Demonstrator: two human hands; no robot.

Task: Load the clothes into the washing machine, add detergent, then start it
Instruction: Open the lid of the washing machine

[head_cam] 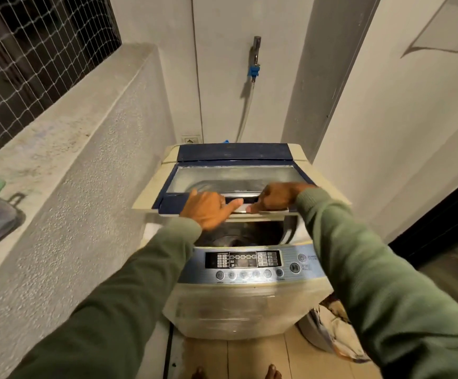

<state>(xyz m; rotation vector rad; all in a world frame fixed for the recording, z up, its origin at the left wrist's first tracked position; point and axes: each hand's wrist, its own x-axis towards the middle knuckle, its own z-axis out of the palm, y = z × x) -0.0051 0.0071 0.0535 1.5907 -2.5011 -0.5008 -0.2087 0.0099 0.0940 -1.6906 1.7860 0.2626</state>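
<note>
Cramped nook, left hand (208, 210) and right hand (275, 197) both grip the front edge of the lid (236, 176), with the washing machine (244, 305) drum (234, 237) just beneath them. Looks like lid-opening; next it needs folding back — then clothes.

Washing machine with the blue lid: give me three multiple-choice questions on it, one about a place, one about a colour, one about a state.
1. Where is the metal wall tap with the blue connector?
A. on the left ledge
B. on the wall behind the cream top-loading washing machine
C. on the floor

2. What colour are the long sleeves?
A. green
B. red
C. white

3. How does the dark blue glass-windowed lid stand?
A. flat shut
B. taken off
C. partly raised

Answers:
1 B: the tap sits on the wall above the machine's back.
2 A: both arms wear green.
3 C: the left hand and right hand hold its front edge up, and the dark drum opening shows beneath.
</note>
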